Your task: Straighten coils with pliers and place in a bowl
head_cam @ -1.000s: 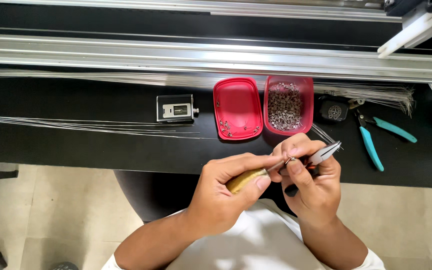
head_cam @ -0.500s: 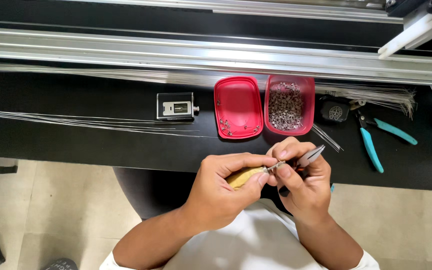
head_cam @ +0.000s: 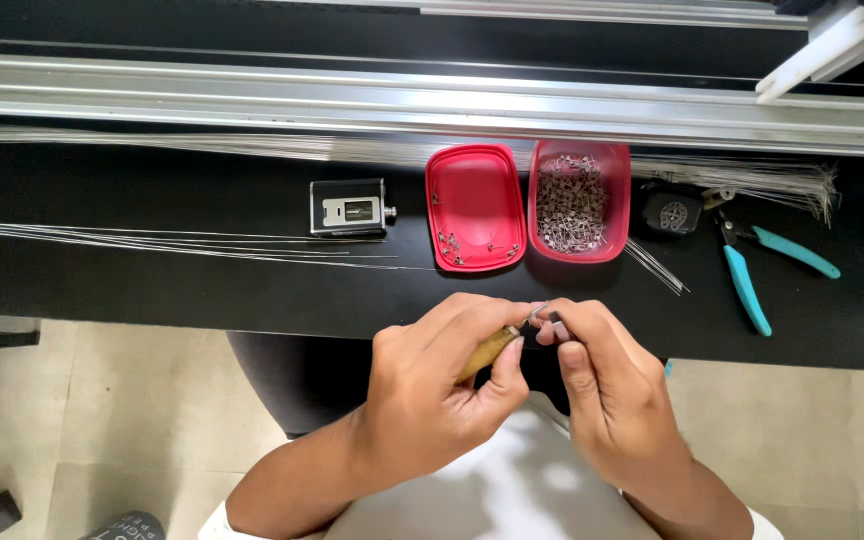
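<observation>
My left hand grips a small tool with a yellow-brown wooden handle, its metal tip pointing up and right. My right hand pinches a tiny metal part against that tip, just off the near edge of the black workbench. Both hands touch each other in front of my body. Straight beyond them lie a red lid with a few loose parts and a red tray full of several small metal parts.
Long thin wires lie across the bench's left side and more at the back right. A small black-and-silver device sits left of the lid. Teal-handled pliers and a dark round object lie right. An aluminium rail runs behind.
My hands have drawn in slightly toward my body. The silvery piece that stuck out to the right of my right hand is no longer visible; only a tiny part shows at the fingertips.
</observation>
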